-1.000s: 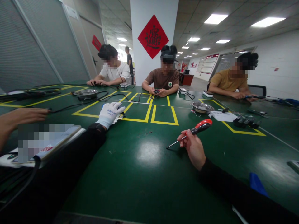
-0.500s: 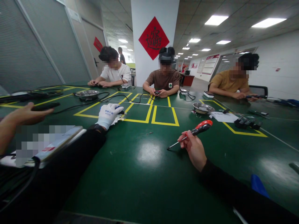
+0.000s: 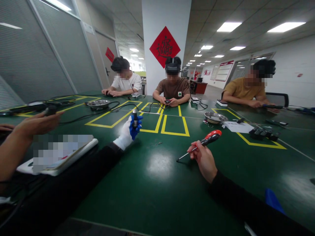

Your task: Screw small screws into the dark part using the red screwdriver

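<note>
My left hand [image 3: 126, 132], in a white glove with blue-coated fingers, is wrapped round a small dark cylindrical part [image 3: 135, 119] with a lighter top. The part is held upright above the table, and its exact kind cannot be made out. In my bare right hand [image 3: 203, 160] is a screwdriver [image 3: 211, 137] with a red and black handle. Its shaft slants down to the left, the tip close to the green tabletop [image 3: 137, 183]. Between my hands lies a tiny metal piece [image 3: 159, 143].
Metal bowls stand at the right [image 3: 215, 117] and left [image 3: 98, 104]. A paper sheet [image 3: 237, 127] and several black parts [image 3: 263, 133] lie right. Beside my left arm are a white-edged box [image 3: 81, 157] and another person's hand [image 3: 36, 126]. Three people sit opposite.
My left hand has risen from the tabletop and turned, bringing the dark cylindrical part into view. My right hand keeps the screwdriver in nearly the same place. The camera view has shifted slightly.
</note>
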A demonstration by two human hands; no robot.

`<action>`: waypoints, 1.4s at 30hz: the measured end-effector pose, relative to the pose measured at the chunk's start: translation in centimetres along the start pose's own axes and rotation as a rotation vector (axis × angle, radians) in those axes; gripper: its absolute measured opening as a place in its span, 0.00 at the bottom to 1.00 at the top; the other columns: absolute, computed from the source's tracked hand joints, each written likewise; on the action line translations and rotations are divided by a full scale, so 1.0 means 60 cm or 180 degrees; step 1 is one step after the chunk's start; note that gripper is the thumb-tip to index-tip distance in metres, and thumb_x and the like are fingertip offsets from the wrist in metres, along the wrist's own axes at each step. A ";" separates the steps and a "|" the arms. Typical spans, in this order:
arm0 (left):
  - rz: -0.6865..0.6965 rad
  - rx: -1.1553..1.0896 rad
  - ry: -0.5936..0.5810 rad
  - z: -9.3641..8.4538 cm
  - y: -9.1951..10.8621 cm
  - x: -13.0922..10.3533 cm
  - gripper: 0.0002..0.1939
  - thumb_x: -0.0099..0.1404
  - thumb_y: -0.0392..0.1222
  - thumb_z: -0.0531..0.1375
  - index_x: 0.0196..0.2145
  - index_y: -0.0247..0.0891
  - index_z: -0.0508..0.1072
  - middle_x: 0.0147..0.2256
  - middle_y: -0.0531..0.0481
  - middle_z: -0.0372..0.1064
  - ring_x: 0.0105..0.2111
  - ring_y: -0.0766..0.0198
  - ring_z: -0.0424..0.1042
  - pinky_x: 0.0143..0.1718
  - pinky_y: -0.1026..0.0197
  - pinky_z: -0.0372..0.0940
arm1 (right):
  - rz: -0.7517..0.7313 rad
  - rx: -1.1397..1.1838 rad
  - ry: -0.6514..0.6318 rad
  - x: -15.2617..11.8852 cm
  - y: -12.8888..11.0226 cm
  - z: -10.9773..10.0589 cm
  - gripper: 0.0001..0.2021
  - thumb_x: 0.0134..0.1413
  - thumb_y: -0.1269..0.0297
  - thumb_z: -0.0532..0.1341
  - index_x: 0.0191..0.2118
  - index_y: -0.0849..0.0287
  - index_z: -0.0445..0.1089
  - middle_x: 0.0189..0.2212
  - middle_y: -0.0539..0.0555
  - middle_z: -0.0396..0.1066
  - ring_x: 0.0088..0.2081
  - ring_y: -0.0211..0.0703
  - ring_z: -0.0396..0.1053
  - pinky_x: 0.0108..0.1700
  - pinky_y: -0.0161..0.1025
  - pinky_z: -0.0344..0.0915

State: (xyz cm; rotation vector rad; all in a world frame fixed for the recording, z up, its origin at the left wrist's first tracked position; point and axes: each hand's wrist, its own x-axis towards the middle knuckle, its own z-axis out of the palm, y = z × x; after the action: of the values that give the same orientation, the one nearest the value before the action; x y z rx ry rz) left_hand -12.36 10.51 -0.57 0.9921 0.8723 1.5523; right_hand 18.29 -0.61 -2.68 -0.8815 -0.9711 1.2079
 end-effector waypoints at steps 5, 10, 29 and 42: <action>-0.0844 -0.0839 -0.0831 0.094 -0.024 -0.088 0.25 0.64 0.56 0.51 0.45 0.30 0.70 0.26 0.48 0.68 0.20 0.71 0.65 0.18 0.69 0.60 | -0.0106 -0.0023 0.0047 0.006 0.000 -0.006 0.14 0.54 0.52 0.58 0.33 0.59 0.64 0.21 0.50 0.70 0.19 0.33 0.61 0.23 0.33 0.57; -0.1154 -0.0999 -0.1089 0.166 -0.037 -0.160 0.25 0.64 0.57 0.51 0.45 0.32 0.69 0.31 0.45 0.70 0.24 0.69 0.68 0.20 0.68 0.62 | -0.0121 -0.0018 0.0219 0.015 0.001 -0.014 0.14 0.51 0.52 0.60 0.31 0.60 0.64 0.19 0.49 0.69 0.18 0.33 0.61 0.21 0.31 0.57; 0.0764 0.2342 -0.1331 0.222 -0.099 -0.185 0.17 0.55 0.41 0.61 0.43 0.38 0.68 0.40 0.47 0.68 0.40 0.57 0.68 0.45 0.54 0.64 | -0.0280 0.0084 0.0606 0.027 0.001 -0.026 0.13 0.47 0.54 0.62 0.27 0.60 0.64 0.15 0.46 0.64 0.14 0.30 0.54 0.16 0.30 0.50; 0.0100 0.2369 -0.1659 0.203 -0.121 -0.175 0.37 0.45 0.47 0.68 0.52 0.42 0.62 0.40 0.45 0.70 0.28 0.61 0.70 0.30 0.57 0.67 | -0.0227 0.0109 0.0655 0.026 -0.008 -0.026 0.13 0.45 0.55 0.63 0.26 0.59 0.63 0.14 0.46 0.63 0.14 0.29 0.52 0.16 0.30 0.47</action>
State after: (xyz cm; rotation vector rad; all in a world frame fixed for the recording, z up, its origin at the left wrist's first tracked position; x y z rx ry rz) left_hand 2.70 2.00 -4.06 1.8424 1.0667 0.8973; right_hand 20.08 0.80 -2.58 -0.9172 -0.8070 1.0481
